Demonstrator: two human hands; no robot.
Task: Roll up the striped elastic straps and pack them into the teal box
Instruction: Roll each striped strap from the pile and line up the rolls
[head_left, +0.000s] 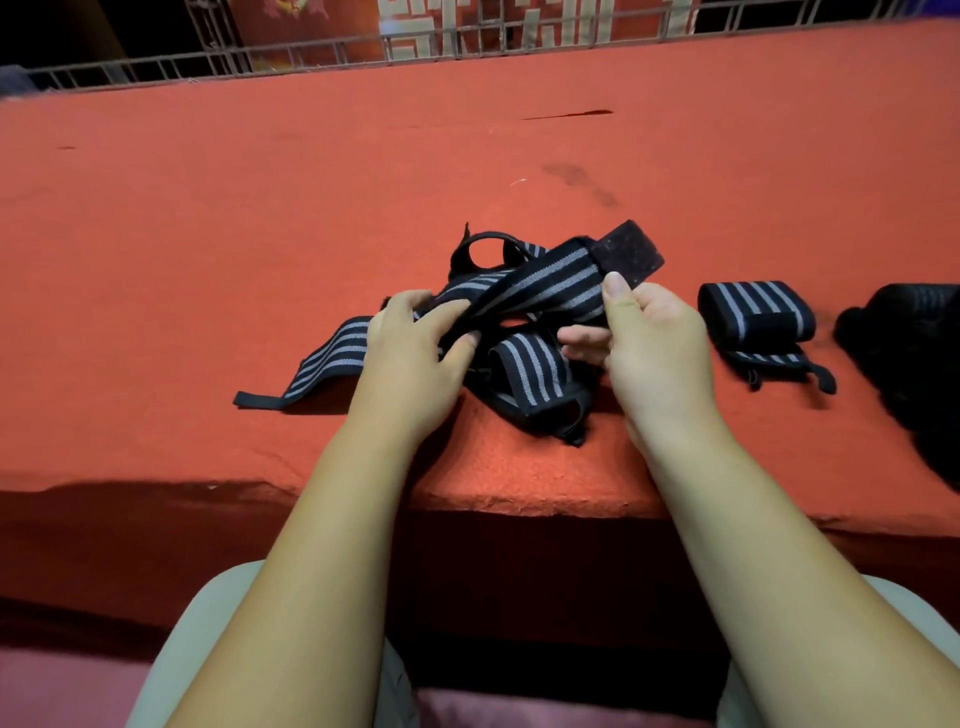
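Red cloth covers the bench; at centre, both hands pinch one striped strap taut, the right hand near its dark end and the left hand lower, probably to start rolling.

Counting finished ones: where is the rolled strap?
Head view, right side: the rolled strap lies on the red table between the right hand and a dark bundle.

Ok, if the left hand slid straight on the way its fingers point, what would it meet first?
The left hand grips the striped strap; pushing on to the right, it would probably meet the right hand first, though depth is unclear.
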